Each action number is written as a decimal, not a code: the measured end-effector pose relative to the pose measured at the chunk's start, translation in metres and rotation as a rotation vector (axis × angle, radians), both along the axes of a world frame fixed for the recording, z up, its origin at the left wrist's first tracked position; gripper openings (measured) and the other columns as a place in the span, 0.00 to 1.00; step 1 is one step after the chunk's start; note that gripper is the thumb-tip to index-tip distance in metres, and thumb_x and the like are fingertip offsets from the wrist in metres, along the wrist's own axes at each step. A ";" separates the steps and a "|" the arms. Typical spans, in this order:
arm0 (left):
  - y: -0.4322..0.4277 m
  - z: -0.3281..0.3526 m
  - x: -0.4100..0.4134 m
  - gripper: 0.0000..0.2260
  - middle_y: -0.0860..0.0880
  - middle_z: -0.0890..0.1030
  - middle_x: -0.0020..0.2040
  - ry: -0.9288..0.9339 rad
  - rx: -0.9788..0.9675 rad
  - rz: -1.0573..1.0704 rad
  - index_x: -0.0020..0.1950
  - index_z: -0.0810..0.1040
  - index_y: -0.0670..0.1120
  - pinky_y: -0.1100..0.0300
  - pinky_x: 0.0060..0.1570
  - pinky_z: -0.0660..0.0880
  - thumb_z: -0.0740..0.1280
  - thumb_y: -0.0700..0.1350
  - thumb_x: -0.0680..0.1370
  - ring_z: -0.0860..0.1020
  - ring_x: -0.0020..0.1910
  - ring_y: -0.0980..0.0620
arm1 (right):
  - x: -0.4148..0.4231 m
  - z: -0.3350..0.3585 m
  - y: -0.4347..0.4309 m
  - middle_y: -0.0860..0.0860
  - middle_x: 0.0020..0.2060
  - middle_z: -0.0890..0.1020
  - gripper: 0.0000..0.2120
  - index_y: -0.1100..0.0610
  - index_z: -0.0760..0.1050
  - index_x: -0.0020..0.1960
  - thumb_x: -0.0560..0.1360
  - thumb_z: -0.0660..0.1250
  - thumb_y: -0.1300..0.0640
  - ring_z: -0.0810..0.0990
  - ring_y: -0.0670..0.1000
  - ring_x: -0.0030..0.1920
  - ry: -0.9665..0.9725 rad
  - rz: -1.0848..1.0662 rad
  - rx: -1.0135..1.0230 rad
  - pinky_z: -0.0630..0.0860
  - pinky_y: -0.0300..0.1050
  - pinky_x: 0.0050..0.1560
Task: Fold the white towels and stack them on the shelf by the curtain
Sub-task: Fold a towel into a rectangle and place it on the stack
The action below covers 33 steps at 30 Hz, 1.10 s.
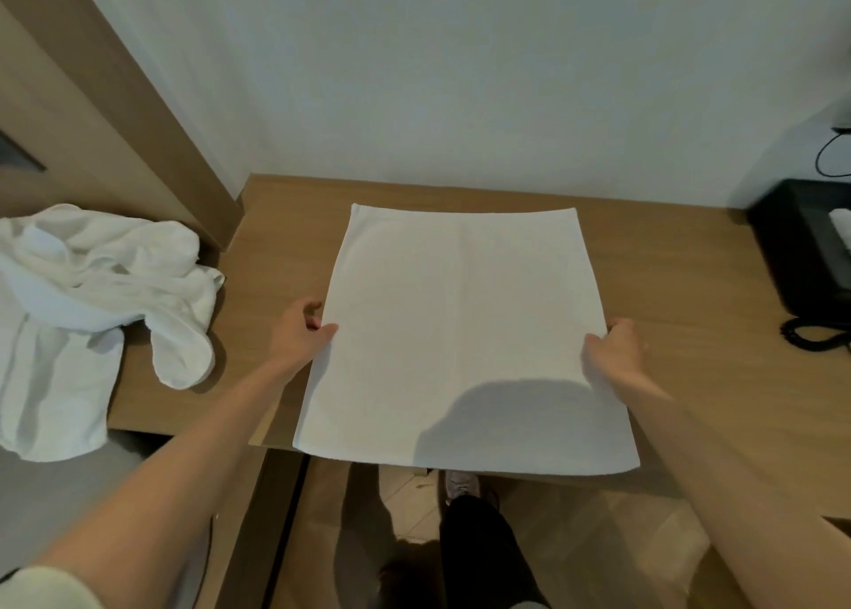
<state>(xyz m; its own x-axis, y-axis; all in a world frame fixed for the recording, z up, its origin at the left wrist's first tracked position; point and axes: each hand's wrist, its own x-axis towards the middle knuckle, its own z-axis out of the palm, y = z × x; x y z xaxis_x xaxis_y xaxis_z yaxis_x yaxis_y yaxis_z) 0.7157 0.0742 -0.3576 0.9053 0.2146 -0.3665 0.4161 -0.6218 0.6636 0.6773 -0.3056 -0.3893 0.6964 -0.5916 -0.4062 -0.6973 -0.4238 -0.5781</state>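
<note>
Flat towel point(465, 332), lengthwise toward wall point(460, 79)

Flat white towel point(465, 332) on desk point(690, 263), near edge overhanging; crumpled towels point(92, 286) at left.

Centre: we found the flat towel point(465, 332) on the desk point(681, 263).
Left edge: we found the crumpled towels point(92, 295).
Right edge: the telephone point(801, 249) sat.

Wooden desk point(690, 281), black telephone point(794, 249) at its right edge, white wall point(460, 79) behind
</note>
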 end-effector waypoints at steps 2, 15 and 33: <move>0.003 -0.003 0.004 0.07 0.45 0.76 0.43 0.038 0.008 -0.046 0.53 0.76 0.40 0.58 0.43 0.69 0.68 0.41 0.77 0.73 0.44 0.48 | 0.004 -0.002 -0.003 0.64 0.57 0.78 0.16 0.67 0.74 0.58 0.75 0.62 0.59 0.76 0.64 0.58 0.041 0.009 -0.008 0.74 0.58 0.60; 0.019 0.042 0.003 0.11 0.46 0.79 0.57 -0.109 -0.214 0.121 0.59 0.78 0.42 0.53 0.59 0.72 0.65 0.46 0.79 0.75 0.58 0.46 | -0.017 0.065 0.006 0.62 0.56 0.78 0.10 0.62 0.74 0.57 0.80 0.61 0.58 0.76 0.52 0.47 -0.402 -0.137 0.372 0.74 0.45 0.46; 0.027 0.147 -0.011 0.05 0.53 0.80 0.47 -0.623 -0.641 0.139 0.47 0.80 0.53 0.58 0.52 0.72 0.65 0.51 0.79 0.74 0.48 0.55 | -0.048 0.185 0.029 0.47 0.41 0.76 0.06 0.53 0.73 0.53 0.80 0.61 0.51 0.74 0.40 0.39 -1.005 -0.147 0.259 0.70 0.35 0.40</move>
